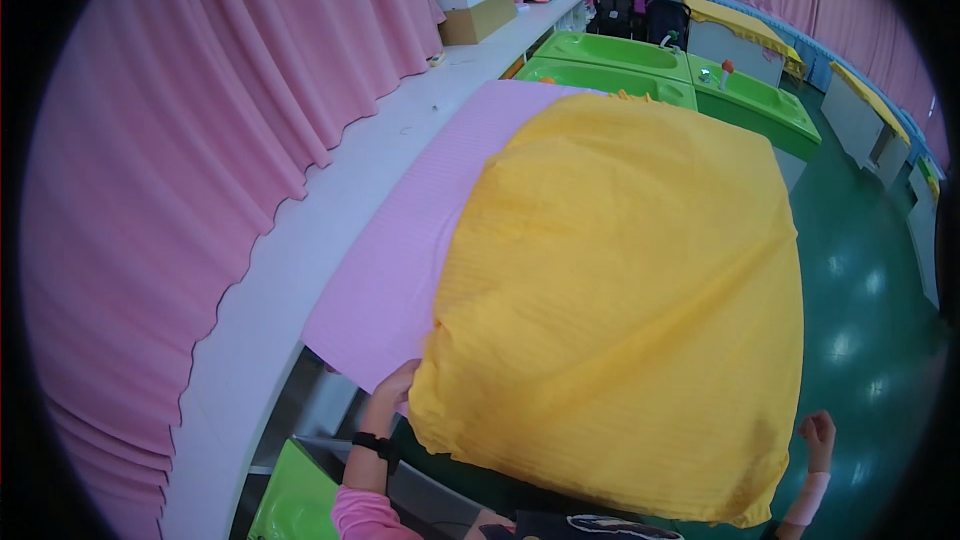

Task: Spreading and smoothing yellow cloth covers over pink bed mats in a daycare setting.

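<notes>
A large yellow fitted cover (620,280) with a gathered edge lies over most of a lilac padded top (400,260), whose left side stays bare. Creases run diagonally across the cloth, and its near edge hangs toward my body. At the near left corner, my left hand (402,382) is closed on the bunched edge of the yellow cover; the fingertips are partly hidden by cloth. My right hand (819,430) is off the near right side, its fingers curled, a small gap from the cover, with nothing seen in it.
A long white ledge (370,155) and pink curtains (200,120) run along the left. Green basins (620,52) with taps stand beyond the far end. Another green basin (295,500) is near my left forearm. Yellow-topped units (735,25) stand on the right over green floor (850,290).
</notes>
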A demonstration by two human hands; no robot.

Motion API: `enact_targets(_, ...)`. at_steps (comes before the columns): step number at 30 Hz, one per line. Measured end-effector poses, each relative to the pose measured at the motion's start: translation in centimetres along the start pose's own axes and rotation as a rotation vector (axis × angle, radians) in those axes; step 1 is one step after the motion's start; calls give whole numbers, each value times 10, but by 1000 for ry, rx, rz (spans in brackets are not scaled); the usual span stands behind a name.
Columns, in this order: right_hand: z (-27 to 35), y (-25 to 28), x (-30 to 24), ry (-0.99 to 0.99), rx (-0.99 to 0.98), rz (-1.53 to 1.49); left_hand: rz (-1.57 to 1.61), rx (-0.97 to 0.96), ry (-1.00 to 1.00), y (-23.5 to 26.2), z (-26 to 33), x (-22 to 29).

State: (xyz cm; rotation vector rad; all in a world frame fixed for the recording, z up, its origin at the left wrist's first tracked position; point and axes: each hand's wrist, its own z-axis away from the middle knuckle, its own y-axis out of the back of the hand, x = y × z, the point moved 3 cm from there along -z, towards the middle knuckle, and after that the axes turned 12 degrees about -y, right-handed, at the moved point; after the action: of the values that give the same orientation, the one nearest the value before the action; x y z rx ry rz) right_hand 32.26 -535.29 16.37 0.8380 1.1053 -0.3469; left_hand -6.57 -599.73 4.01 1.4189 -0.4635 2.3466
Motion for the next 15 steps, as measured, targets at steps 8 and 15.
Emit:
enact_targets(8,-21,-72,2,-34,-143,18,61,20,-70,-89,-6,63)
enact_targets(15,-21,-55,13,-16,-125,91,436,112,-255,15,-15,16)
